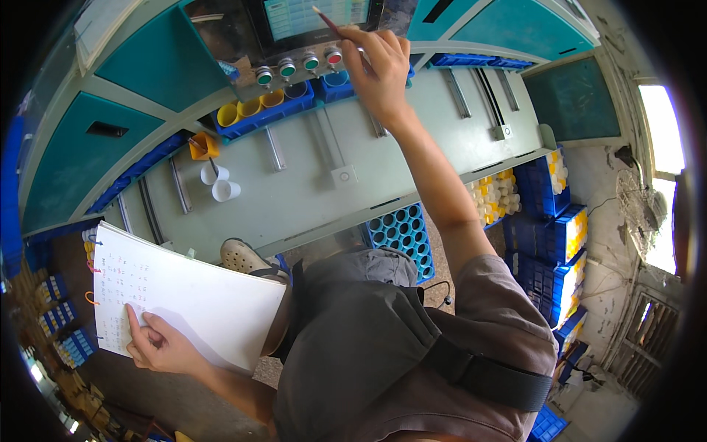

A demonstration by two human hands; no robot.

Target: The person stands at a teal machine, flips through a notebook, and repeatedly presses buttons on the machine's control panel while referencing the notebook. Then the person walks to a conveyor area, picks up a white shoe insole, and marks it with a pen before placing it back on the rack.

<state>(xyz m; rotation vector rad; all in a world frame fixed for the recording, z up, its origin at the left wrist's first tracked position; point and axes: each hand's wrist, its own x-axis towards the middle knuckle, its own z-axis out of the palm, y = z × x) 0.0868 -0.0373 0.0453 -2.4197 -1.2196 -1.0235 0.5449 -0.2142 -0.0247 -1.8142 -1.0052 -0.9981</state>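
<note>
My right hand (379, 70) is raised at the far side. It grips a slim dark red pen (329, 24), whose pale tip is over the lower part of a lit touchscreen (313, 15); whether it touches the glass I cannot tell. Just below that hand is a row of round panel buttons, green ones and a red one (333, 57). At the lower left, my left hand (158, 345) rests on an open ring-bound notebook (213, 295). Its index finger points at handwritten lines, thumb apart, other fingers curled. The notebook lies across my lap.
Beyond my knees runs a pale machine bed (294, 191) with metal rails. Two white cups (226, 191) and an orange holder (203, 146) stand on it. Yellow cups (227, 114) sit in a blue tray. A blue tube rack (401, 230) is near my knee; blue crates (541, 272) are stacked right.
</note>
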